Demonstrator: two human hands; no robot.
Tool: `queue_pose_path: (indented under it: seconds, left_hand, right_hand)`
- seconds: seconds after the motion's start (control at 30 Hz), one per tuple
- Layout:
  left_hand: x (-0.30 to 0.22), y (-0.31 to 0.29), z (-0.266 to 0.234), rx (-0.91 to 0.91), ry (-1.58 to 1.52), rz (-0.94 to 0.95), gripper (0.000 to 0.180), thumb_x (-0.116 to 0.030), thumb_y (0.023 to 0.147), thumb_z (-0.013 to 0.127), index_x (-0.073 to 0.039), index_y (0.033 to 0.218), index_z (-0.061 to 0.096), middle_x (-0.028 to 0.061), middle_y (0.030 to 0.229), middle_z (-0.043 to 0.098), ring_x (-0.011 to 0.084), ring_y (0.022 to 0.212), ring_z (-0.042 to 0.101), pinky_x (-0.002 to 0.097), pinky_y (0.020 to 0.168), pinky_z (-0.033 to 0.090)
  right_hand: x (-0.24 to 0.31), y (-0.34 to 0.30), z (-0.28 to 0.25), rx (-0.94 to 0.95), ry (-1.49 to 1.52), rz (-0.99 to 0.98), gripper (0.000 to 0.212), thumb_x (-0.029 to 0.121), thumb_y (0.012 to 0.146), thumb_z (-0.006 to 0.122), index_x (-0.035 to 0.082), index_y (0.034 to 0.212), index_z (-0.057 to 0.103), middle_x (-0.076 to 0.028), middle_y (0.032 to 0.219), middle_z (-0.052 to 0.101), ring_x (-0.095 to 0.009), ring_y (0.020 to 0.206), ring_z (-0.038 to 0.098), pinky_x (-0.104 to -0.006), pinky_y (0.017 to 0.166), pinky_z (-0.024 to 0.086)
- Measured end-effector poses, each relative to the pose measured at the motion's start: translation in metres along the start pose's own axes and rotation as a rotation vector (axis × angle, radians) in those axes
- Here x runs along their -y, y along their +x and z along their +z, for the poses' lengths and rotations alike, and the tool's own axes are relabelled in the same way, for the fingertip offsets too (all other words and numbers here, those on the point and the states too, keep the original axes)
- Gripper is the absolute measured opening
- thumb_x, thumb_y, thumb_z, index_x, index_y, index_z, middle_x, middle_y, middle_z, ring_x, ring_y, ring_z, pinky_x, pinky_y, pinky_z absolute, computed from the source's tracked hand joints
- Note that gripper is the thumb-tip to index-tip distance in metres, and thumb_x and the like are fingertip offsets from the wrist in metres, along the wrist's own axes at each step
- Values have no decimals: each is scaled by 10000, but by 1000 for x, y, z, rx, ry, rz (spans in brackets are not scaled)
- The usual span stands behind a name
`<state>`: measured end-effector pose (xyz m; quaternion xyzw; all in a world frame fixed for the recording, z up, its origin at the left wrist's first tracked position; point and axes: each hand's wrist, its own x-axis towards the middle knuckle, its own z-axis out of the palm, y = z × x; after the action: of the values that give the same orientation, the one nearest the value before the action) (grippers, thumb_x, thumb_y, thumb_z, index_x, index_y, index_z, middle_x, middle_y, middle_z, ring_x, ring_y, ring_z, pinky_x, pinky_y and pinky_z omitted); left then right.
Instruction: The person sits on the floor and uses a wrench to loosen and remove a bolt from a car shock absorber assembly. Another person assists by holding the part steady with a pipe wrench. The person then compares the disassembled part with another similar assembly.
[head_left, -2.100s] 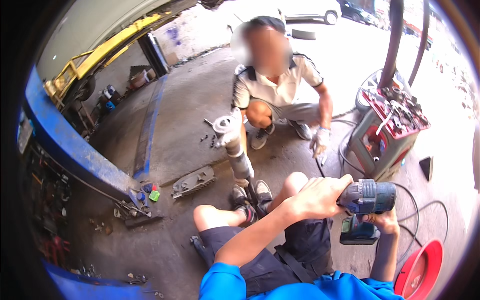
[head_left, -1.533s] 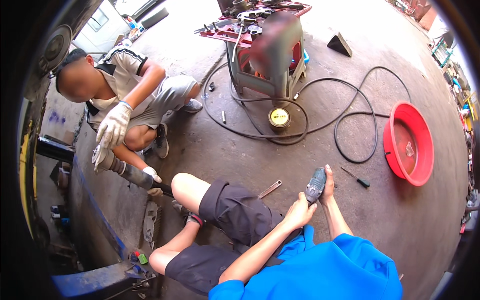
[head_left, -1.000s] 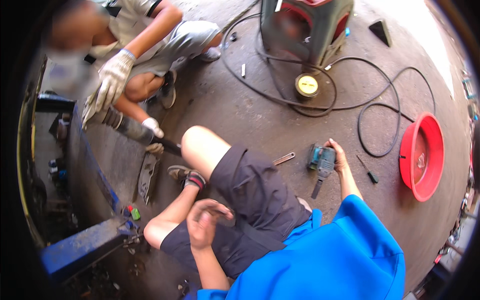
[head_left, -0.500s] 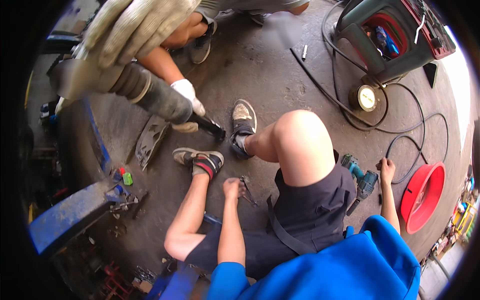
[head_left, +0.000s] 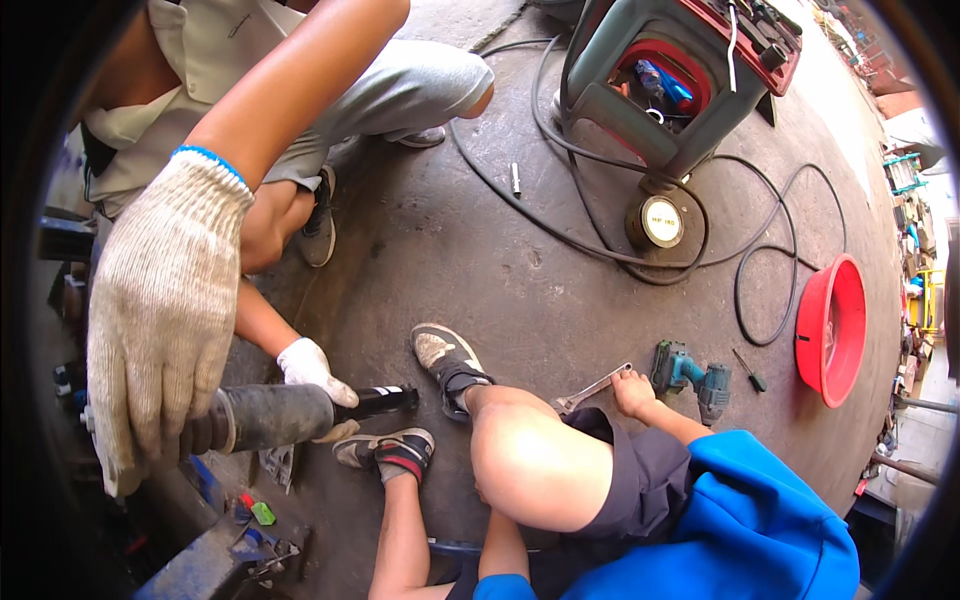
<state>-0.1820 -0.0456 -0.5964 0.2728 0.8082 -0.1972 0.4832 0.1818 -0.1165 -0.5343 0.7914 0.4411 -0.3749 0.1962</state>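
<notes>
The right hand (head_left: 634,392) rests flat and open on the floor, holding nothing. Just beside it lie a wrench (head_left: 592,388) and a teal cordless drill (head_left: 692,368); a bump could knock them away. The left hand is hidden behind the knee, so I cannot tell its state. Farther off, a co-worker's gloved hands (head_left: 160,310) hold a heavy dark shaft (head_left: 290,415) near the feet. It might slip onto toes.

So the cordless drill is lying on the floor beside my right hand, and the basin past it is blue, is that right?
Not quite. The basin is red, not blue, as the head view shows. The rest stands: the cordless drill lies on the floor beside the right hand, which rests on the floor between the drill and a wrench, holding nothing.
</notes>
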Motion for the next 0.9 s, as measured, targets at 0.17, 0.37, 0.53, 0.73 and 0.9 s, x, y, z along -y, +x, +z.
queue_pose_path:
  seconds: [0.17, 0.37, 0.53, 0.73, 0.9]
  left_hand:
    - [0, 12, 6, 9, -48, 24, 277, -240, 923, 544, 25, 939, 623, 121, 714, 627, 249, 587, 607, 368, 571, 504]
    - [-1, 18, 6, 21, -130, 42, 232, -210, 931, 513, 6, 957, 594, 94, 679, 576, 215, 549, 554, 354, 531, 477]
    - [-4, 21, 0, 11, -227, 117, 197, -185, 937, 488, -9, 972, 570, 71, 650, 533, 188, 517, 509, 342, 497, 454]
    - [-9, 18, -33, -7, -804, 421, 159, -154, 945, 457, -27, 989, 541, 44, 615, 482, 155, 479, 456, 328, 457, 427]
    - [-80, -93, -154, -25, -1203, 605, 115, -150, 951, 458, -63, 990, 522, -7, 593, 411, 84, 446, 379, 254, 385, 321]
  right_hand:
    - [30, 13, 2, -196, 2, -174, 328, 107, 846, 572, 11, 1159, 539, -191, 1140, 578, -349, 1112, 579, -437, 938, 495]
    - [50, 44, 9, -234, -227, -275, 303, 155, 845, 598, 31, 1120, 571, -172, 1119, 581, -315, 1075, 581, -424, 921, 482]
    - [39, 35, 16, -218, -365, -411, 233, 187, 849, 595, 67, 1048, 602, -138, 1072, 597, -289, 1034, 575, -417, 883, 444]
    - [38, 39, 47, -280, -352, -500, 189, 187, 837, 605, 86, 996, 598, -119, 1015, 583, -294, 1027, 567, -414, 820, 465]
    - [41, 35, 50, -128, -150, -353, 274, 178, 838, 631, 63, 1078, 567, -189, 1088, 584, -384, 979, 650, -472, 815, 521]
